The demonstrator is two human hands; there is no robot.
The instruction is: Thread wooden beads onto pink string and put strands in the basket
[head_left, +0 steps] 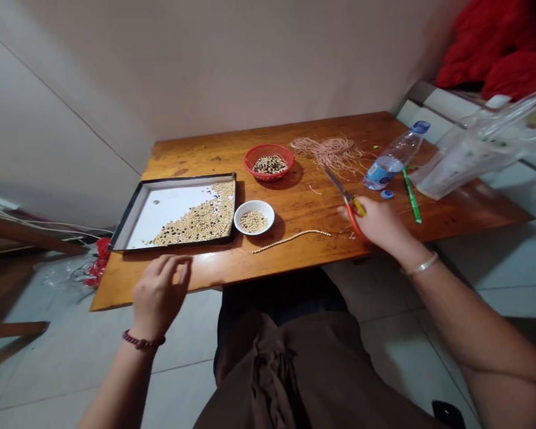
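Orange scissors [352,213] sit gripped in our right hand [379,223] — a short bead string [290,241] lies strung between our hands, our left hand [159,295] empty and loosely curled, while most beads [201,217] lie loose in the tray [187,180] ahead of it.

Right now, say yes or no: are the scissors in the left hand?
No, the orange-handled scissors are held in the right hand instead.

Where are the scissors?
In the head view, the orange-handled scissors are in the right hand, on the right side of the wooden table, left of the plastic water bottle and above the strand of beads.
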